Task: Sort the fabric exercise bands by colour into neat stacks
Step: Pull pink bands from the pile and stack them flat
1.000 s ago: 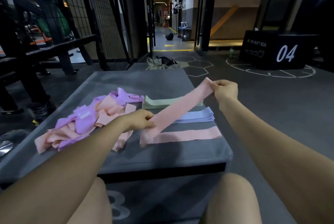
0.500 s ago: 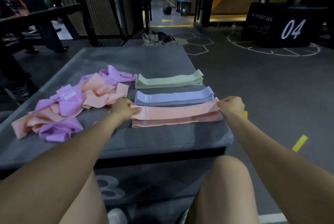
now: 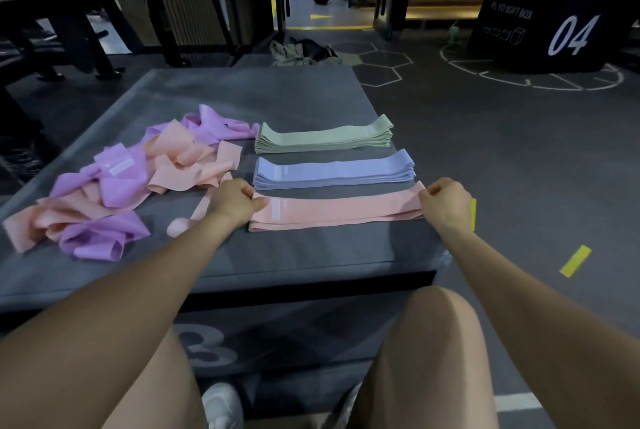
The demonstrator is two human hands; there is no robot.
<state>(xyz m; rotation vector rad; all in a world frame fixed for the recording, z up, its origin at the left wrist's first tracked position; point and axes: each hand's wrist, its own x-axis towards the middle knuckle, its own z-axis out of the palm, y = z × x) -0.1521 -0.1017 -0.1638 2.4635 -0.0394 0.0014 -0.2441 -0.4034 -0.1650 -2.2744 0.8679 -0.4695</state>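
Note:
A pink band (image 3: 339,210) lies flat on top of the pink stack near the front of the grey soft box (image 3: 298,96). My left hand (image 3: 232,201) pinches its left end and my right hand (image 3: 445,201) pinches its right end. Behind it sit a neat blue stack (image 3: 334,170) and, further back, a neat green stack (image 3: 323,135). To the left lies a loose heap of purple and pink bands (image 3: 114,193), tangled together. One more pink band (image 3: 188,220) lies partly hidden under my left forearm.
The box's right edge runs just past my right hand, with grey floor and yellow tape marks (image 3: 575,260) beyond. A black box marked 04 (image 3: 540,30) stands at the far right. Dark clothing (image 3: 304,52) lies behind the box. My knees are below the front edge.
The pink band, held stretched in the air a second ago, has come down onto the pink stack. Both hands still grip its ends and have settled lower and squarer on the stack.

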